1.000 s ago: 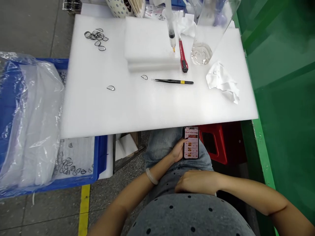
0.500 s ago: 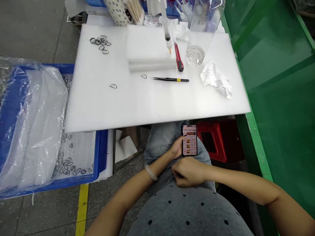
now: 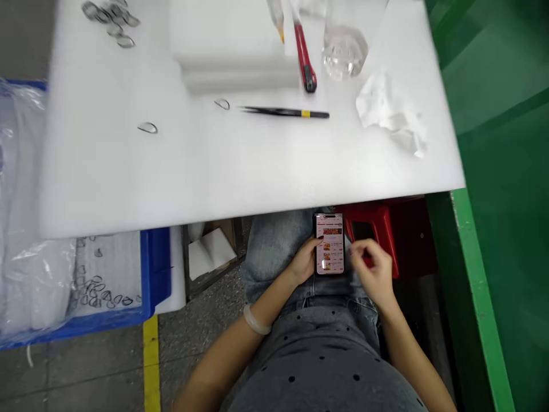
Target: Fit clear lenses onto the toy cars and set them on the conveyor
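Observation:
In my left hand [image 3: 303,261] is a phone [image 3: 330,245] with its lit screen facing up, held over my lap below the table's front edge. My right hand [image 3: 374,269] is just right of the phone, not touching it, with thumb and index finger bent toward each other; blur hides whether anything is between them. On the white board [image 3: 257,166] lie black tweezers [image 3: 283,112], a small dark loop [image 3: 222,104], another loop [image 3: 148,127] and a red cutter [image 3: 304,60].
A clear bottle [image 3: 344,54], a syringe tip [image 3: 278,26], crumpled tissue [image 3: 388,114] and a cluster of loops [image 3: 112,20] rest on the board. A blue tray [image 3: 156,269] stands left, a red stool [image 3: 381,229] under the table, a green panel [image 3: 506,143] right.
My right hand has risen from my lap to the right side of the phone, its fist loosened. The view has shifted closer to the board. My left hand still holds the phone.

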Tool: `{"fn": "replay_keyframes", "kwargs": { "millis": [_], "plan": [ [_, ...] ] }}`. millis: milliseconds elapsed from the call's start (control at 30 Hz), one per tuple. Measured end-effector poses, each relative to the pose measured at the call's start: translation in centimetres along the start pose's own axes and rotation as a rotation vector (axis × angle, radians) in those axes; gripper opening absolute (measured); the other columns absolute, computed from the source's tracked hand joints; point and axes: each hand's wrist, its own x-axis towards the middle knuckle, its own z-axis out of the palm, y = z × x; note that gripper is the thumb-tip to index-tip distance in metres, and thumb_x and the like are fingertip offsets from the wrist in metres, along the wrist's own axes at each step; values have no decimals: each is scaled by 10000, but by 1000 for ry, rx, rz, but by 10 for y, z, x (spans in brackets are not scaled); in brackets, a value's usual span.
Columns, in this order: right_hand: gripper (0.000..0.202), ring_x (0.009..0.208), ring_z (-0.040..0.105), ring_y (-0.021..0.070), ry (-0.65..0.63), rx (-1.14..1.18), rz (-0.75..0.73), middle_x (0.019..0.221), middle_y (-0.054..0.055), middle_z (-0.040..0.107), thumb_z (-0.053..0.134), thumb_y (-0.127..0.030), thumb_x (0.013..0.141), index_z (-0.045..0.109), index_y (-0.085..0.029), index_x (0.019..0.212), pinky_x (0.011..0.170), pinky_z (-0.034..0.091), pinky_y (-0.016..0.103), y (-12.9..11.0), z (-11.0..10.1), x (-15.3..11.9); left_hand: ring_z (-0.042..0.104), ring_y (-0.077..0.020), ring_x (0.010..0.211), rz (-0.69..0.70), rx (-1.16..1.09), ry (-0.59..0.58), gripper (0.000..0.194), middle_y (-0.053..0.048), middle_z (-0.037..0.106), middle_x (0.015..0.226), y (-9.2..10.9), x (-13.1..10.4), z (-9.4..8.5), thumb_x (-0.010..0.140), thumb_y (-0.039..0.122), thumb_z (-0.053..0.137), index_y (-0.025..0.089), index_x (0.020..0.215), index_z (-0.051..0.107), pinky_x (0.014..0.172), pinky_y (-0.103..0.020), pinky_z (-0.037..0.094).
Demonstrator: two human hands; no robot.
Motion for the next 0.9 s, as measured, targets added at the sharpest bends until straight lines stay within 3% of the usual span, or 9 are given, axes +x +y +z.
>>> {"fn": "replay_keyframes", "kwargs": {
  "millis": [67, 167, 233, 400, 567, 767, 900],
  "plan": [
    [244, 953, 655, 203, 129, 107, 127, 1039, 83, 708, 568, -263, 898, 665, -204, 1114, 874, 522, 360, 20, 6, 6, 693, -255, 1002, -19, -5, 6, 286, -62, 767, 988, 0, -1, -2, 753, 271, 717, 167, 1019, 716, 925, -378, 518],
    [497, 1278, 589, 250, -39, 340, 251, 1389, 105, 624, 587, -275, 851, 570, -220, 1345, 1093, 459, 442, 39, 18, 12, 676, -291, 1080, -28, -9, -16, 315, -77, 765, 1017, 1, -1, -3, 745, 289, 727, 162, 1032, 707, 985, -422, 494],
    [570, 1375, 523, 256, -97, 447, 297, 1482, 92, 561, 583, -263, 829, 538, -226, 1396, 1156, 415, 464, 42, 23, 14, 670, -309, 1100, -30, -12, -24, 319, -83, 766, 1003, 3, -1, -2, 728, 297, 738, 158, 1013, 703, 1004, -444, 483],
    [612, 1409, 494, 260, -136, 524, 323, 1495, 71, 554, 556, -218, 819, 520, -244, 1430, 1197, 376, 496, 48, 20, 13, 691, -278, 1009, -53, -21, -12, 324, -65, 768, 953, 6, 2, 1, 711, 293, 767, 156, 998, 705, 948, -407, 494],
    [579, 1346, 545, 270, -159, 509, 253, 1417, 66, 608, 610, -210, 861, 502, -300, 1423, 1170, 394, 526, 57, 18, 13, 694, -227, 892, -80, -52, -3, 379, -40, 771, 936, 7, 3, 2, 663, 302, 822, 156, 997, 717, 870, -356, 495],
    [590, 1286, 578, 256, -129, 465, 218, 1364, 63, 628, 652, -184, 849, 502, -315, 1404, 1150, 416, 507, 57, 20, 13, 686, -285, 1005, -79, -28, -25, 405, -60, 769, 937, 8, 5, 3, 642, 352, 848, 164, 980, 726, 929, -405, 482],
    [590, 1300, 570, 244, -178, 591, 273, 1350, 40, 643, 565, -140, 814, 537, -309, 1379, 1159, 407, 500, 57, 15, 16, 677, -295, 1031, -83, -21, -26, 448, -71, 768, 960, 8, 6, 1, 622, 396, 872, 163, 980, 737, 908, -393, 490]
  ]
}}
